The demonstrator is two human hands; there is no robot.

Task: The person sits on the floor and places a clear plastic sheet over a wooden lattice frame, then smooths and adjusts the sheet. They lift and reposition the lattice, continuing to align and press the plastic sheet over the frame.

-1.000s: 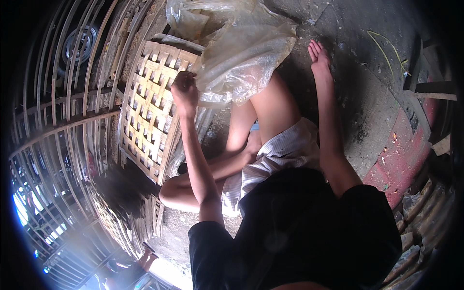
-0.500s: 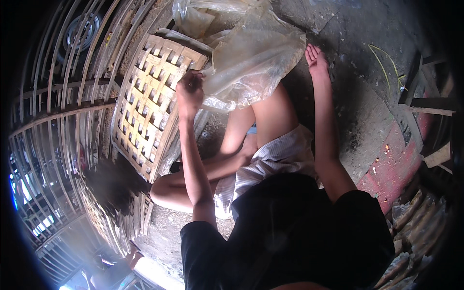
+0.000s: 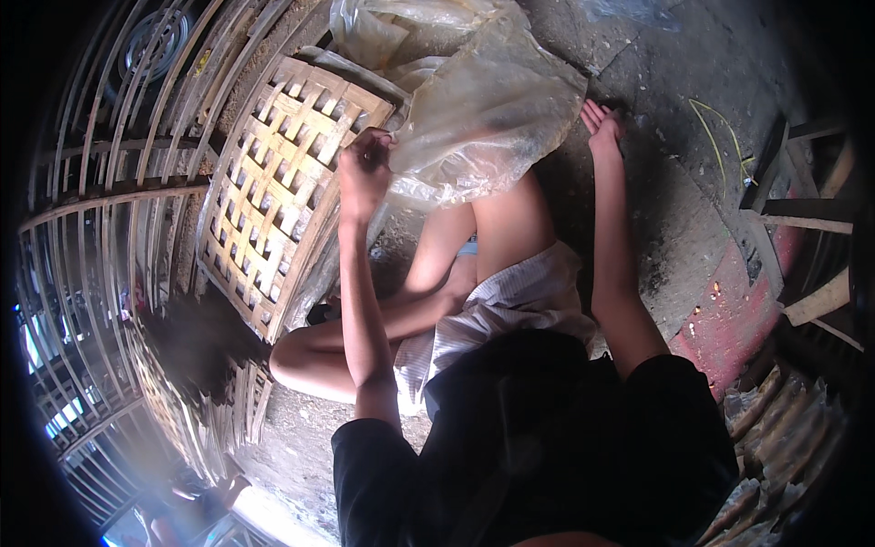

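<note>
My left hand [image 3: 365, 169] is raised in front of me with its grip clenched on the near edge of a clear plastic sheet [image 3: 483, 109], right where that sheet meets the woven bamboo panel [image 3: 273, 191]. The panel, an open lattice of pale strips, leans tilted just left of my left knee, its upper corner tucked under the plastic. The sheet is crumpled and cloudy, draped over my knees and spreading up and away across the ground. My right hand [image 3: 603, 123] is stretched out to the right of the sheet, fingers together, resting on the grey concrete floor [image 3: 674, 210] just beside the plastic's edge; its grip is released and holds nothing. Bent bamboo cage frames [image 3: 100, 237] curve around my left side.
</note>
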